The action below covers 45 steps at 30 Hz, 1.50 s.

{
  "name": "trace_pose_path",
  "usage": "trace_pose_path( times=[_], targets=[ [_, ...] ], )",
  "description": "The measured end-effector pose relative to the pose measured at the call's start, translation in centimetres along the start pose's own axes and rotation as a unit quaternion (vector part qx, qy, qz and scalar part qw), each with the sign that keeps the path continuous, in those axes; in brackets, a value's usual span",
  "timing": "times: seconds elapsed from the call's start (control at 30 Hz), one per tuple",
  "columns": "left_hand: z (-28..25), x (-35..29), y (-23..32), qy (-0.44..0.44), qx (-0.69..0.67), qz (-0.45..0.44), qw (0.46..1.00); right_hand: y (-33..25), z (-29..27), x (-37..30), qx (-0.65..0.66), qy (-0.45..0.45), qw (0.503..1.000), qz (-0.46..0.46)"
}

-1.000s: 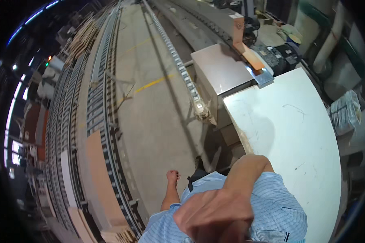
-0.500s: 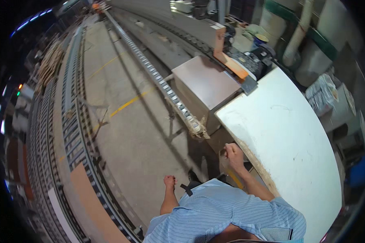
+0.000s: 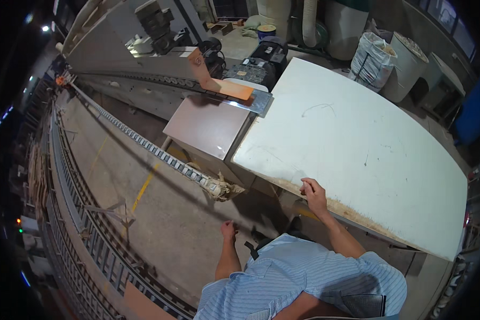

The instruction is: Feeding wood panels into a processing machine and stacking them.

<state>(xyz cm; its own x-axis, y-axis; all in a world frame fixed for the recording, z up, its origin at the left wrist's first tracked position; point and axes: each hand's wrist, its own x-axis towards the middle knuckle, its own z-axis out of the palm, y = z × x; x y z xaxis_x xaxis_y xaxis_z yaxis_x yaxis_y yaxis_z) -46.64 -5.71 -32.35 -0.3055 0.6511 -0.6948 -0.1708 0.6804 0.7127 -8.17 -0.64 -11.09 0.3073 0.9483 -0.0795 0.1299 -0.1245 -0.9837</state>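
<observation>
My left hand [image 3: 229,230] hangs over the floor to the left of my body, its fingers loosely curled in, with no object showing in it. My right hand [image 3: 314,196] is at the near edge of a large white board or tabletop [image 3: 352,154], fingers bent together and apparently holding nothing; whether it touches the edge I cannot tell. Along that edge runs a worn, brown, chipped strip. Beyond its left corner stands a metal box with a pinkish-brown top [image 3: 205,127], and an orange bent guard [image 3: 226,88] rises beside it.
A long chain conveyor rail [image 3: 138,140] ends in a bundled wrapping [image 3: 221,190] ahead of my left hand. Roller tracks [image 3: 98,240] run along the left. Dark motors [image 3: 266,56] stand behind the orange guard. A white sack [image 3: 372,61] and bins stand at the back right.
My view has swung to the right, so the white board and machine sit further left and the roller tracks show less. My right hand has come up level with the board's edge.
</observation>
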Motion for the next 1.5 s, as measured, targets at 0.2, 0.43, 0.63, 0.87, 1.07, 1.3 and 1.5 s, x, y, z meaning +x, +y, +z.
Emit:
trace_pose_path(
  times=[0.2,0.43,0.63,0.87,1.07,1.3,1.5],
  targets=[
    [6.4,-3.2,2.7,-0.026,0.014,0.064,0.998,-0.1,-0.7,1.9,-0.124,-0.018,0.992,-0.034],
    [6.2,-6.9,-0.8,0.022,0.023,0.032,0.999,-1.4,-1.5,2.2,-0.156,-0.065,0.982,-0.08],
    [0.9,-10.6,-5.7,0.127,-0.017,-0.046,0.991,-1.5,-1.7,2.3,-0.179,-0.09,0.974,-0.104],
    [0.9,-12.9,-8.7,0.153,-0.071,-0.038,0.985,-0.9,-1.3,2.3,-0.181,-0.059,0.963,-0.19],
    [2.4,-11.1,-6.6,0.119,-0.034,-0.011,0.992,-0.5,-0.8,2.4,-0.186,-0.054,0.966,-0.172],
    [3.8,-9.8,-3.3,0.105,-0.023,0.011,0.994,-1.2,-0.7,2.0,-0.196,-0.079,0.971,-0.109],
    [3.6,-10.3,-3.9,0.135,-0.057,0.029,0.989,-0.6,-0.9,1.9,-0.212,-0.051,0.969,-0.114]
  ],
)
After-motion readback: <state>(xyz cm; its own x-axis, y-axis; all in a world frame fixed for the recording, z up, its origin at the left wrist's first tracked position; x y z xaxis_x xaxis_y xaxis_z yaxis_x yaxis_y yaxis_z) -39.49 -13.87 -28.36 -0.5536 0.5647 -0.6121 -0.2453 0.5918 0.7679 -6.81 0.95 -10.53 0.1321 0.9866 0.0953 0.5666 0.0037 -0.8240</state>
